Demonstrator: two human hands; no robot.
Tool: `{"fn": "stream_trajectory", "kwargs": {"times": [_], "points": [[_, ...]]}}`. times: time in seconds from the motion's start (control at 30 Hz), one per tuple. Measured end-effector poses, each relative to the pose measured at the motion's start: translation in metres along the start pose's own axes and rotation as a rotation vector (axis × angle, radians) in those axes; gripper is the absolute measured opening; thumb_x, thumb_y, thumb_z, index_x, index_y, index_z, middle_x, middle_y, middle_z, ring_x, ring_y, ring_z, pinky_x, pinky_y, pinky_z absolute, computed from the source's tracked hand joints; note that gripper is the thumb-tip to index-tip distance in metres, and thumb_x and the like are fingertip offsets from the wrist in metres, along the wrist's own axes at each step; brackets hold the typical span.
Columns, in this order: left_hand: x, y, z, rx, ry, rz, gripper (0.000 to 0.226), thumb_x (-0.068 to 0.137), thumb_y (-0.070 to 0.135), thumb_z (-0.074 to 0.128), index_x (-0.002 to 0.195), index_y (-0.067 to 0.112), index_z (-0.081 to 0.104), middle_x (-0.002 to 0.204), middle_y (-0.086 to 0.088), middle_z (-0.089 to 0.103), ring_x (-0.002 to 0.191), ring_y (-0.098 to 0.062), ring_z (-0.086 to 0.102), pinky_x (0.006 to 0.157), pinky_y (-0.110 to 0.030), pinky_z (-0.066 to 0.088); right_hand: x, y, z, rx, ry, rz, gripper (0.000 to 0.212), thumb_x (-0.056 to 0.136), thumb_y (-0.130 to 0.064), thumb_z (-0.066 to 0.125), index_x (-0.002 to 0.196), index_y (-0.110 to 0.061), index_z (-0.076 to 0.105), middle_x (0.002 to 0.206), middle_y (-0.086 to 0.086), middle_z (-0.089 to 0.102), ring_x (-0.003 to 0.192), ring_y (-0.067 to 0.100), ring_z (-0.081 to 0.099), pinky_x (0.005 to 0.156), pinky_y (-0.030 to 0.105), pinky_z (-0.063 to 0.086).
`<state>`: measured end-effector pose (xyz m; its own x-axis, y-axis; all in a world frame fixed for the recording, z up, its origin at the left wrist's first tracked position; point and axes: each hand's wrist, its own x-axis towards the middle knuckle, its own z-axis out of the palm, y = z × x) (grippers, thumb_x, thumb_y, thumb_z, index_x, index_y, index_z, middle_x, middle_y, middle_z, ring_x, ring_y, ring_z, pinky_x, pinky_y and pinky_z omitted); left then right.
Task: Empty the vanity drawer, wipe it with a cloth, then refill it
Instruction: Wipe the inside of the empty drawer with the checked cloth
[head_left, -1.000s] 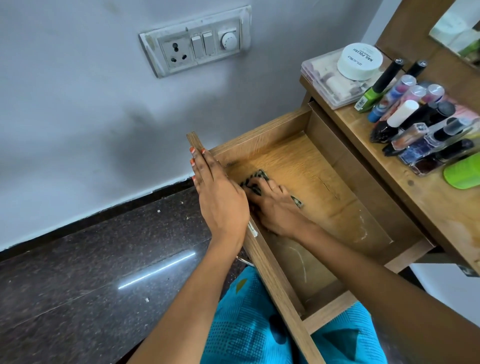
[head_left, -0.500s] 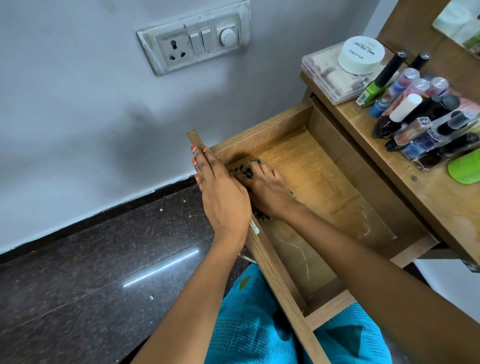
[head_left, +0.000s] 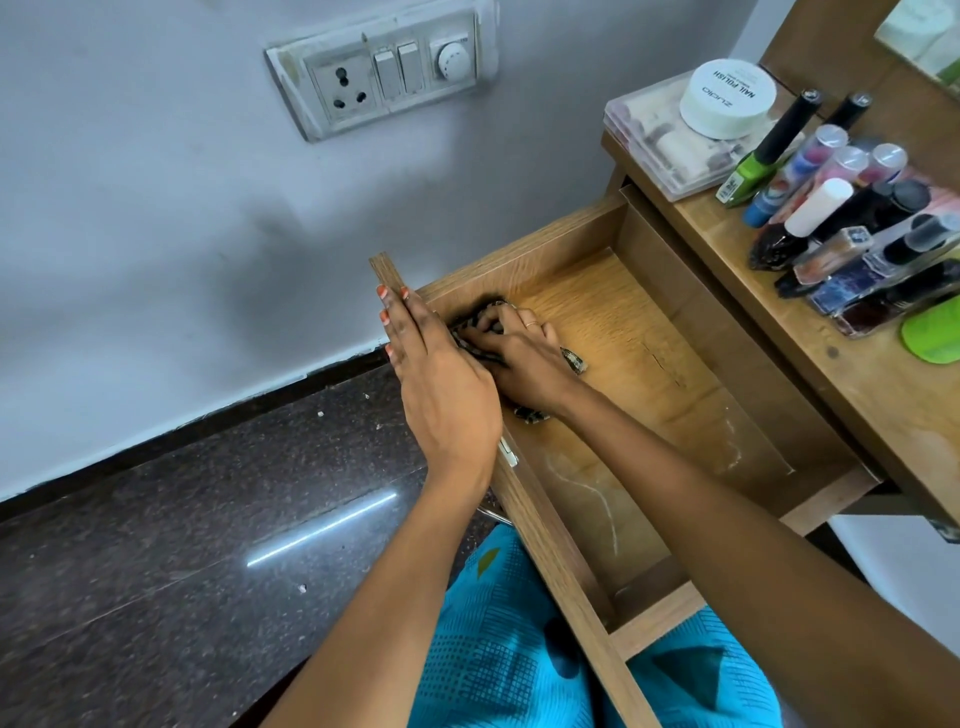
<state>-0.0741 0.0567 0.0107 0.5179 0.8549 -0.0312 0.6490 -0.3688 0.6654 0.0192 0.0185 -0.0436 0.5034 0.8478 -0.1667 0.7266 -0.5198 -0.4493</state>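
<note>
The wooden vanity drawer (head_left: 639, 332) stands pulled out, and its visible floor holds only the cloth. A dark patterned cloth (head_left: 573, 359) lies bunched in the drawer's far corner by the front panel. My right hand (head_left: 524, 364) is on top of it with bent fingers gripping and pressing it into that corner. My left hand (head_left: 441, 389) rests flat on the drawer's front panel (head_left: 550, 540), fingers straight along its outer face. White smears mark the drawer floor nearer to me.
On the vanity top (head_left: 857, 395) at the right stand several nail polish bottles (head_left: 831, 208), a clear plastic box (head_left: 654, 140) with a white jar (head_left: 727, 98) on it, and a green object (head_left: 932, 338). A switch panel (head_left: 384, 73) is on the wall. Dark stone floor lies at left.
My right hand has slid the cloth from mid-drawer into the far corner beside the front panel. My left hand has stayed on the panel.
</note>
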Motion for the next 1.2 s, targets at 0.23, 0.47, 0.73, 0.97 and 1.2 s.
{"fn": "stream_trajectory", "kwargs": {"times": [0.23, 0.47, 0.73, 0.97, 1.2], "points": [[0.001, 0.001, 0.000, 0.003, -0.003, -0.003, 0.051, 0.099, 0.012, 0.025, 0.146, 0.008, 0.007, 0.156, -0.006, -0.004, 0.145, -0.020, 0.000, 0.119, -0.037, 0.014, 0.007, -0.010, 0.011, -0.049, 0.126, 0.061, 0.033, 0.095, -0.032, 0.045, 0.127, -0.034, 0.049, 0.125, 0.000, 0.040, 0.117, 0.021, 0.033, 0.089, 0.035, 0.025], [0.000, -0.002, 0.000, 0.033, 0.009, 0.023, 0.054, 0.096, 0.007, 0.026, 0.146, 0.007, 0.007, 0.156, -0.008, -0.003, 0.145, -0.022, 0.001, 0.119, -0.035, 0.012, -0.025, 0.008, -0.007, 0.035, -0.063, -0.092, 0.026, 0.087, -0.018, 0.057, 0.110, -0.023, 0.067, 0.119, 0.007, 0.045, 0.117, 0.024, 0.036, 0.096, 0.038, 0.035], [0.000, -0.003, -0.001, 0.054, 0.014, 0.040, 0.054, 0.095, 0.004, 0.026, 0.145, 0.002, 0.006, 0.156, -0.013, -0.003, 0.145, -0.023, 0.000, 0.116, -0.026, 0.003, -0.109, 0.032, -0.008, 0.101, -0.210, -0.177, 0.021, 0.073, 0.002, 0.067, 0.093, -0.006, 0.072, 0.099, 0.011, 0.057, 0.099, 0.022, 0.054, 0.087, 0.026, 0.043], [0.002, -0.002, 0.000, 0.060, 0.028, 0.041, 0.053, 0.096, 0.005, 0.026, 0.145, 0.002, 0.007, 0.155, -0.014, -0.002, 0.145, -0.025, 0.002, 0.116, -0.028, 0.005, -0.095, 0.029, -0.008, 0.185, -0.195, -0.122, 0.025, 0.074, -0.002, 0.070, 0.098, -0.003, 0.071, 0.102, 0.013, 0.061, 0.101, 0.020, 0.055, 0.088, 0.021, 0.039], [0.002, -0.001, 0.001, 0.084, 0.034, 0.034, 0.052, 0.097, 0.008, 0.026, 0.145, 0.002, 0.009, 0.156, -0.014, 0.000, 0.144, -0.025, 0.004, 0.116, -0.029, 0.006, -0.029, 0.022, -0.002, 0.150, -0.062, -0.091, 0.026, 0.078, -0.010, 0.068, 0.102, -0.002, 0.067, 0.110, 0.015, 0.057, 0.106, 0.026, 0.054, 0.087, 0.023, 0.040]]}}
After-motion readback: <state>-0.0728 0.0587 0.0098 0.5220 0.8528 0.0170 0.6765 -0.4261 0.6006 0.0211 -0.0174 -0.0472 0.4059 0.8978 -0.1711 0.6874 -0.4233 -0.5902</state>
